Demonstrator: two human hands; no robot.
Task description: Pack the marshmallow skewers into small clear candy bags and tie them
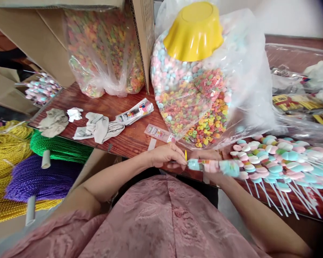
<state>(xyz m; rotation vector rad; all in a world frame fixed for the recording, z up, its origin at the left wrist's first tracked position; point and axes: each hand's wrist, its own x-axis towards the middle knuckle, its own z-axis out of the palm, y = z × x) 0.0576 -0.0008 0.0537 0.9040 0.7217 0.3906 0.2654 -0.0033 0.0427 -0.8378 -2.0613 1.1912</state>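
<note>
At four o'clock, the wrapped marshmallow stick [212,167], presumably light, soft, slick and easily dented, is best taken by its ends; the left hand [169,156] pinches its nine-o'clock end, the right hand [206,155] behind, grip hidden.

L fingers [178,156] pinching wrapped marshmallow pop [212,166], R fingers [205,155] behind, ylw bowl [195,34] atop candy bag [246,77]

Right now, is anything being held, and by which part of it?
A long, clear-wrapped, pink-and-blue marshmallow candy: the left hand pinches its left end, beside a thin yellow strip; the right hand is behind its middle, its exact grip unclear.
</note>
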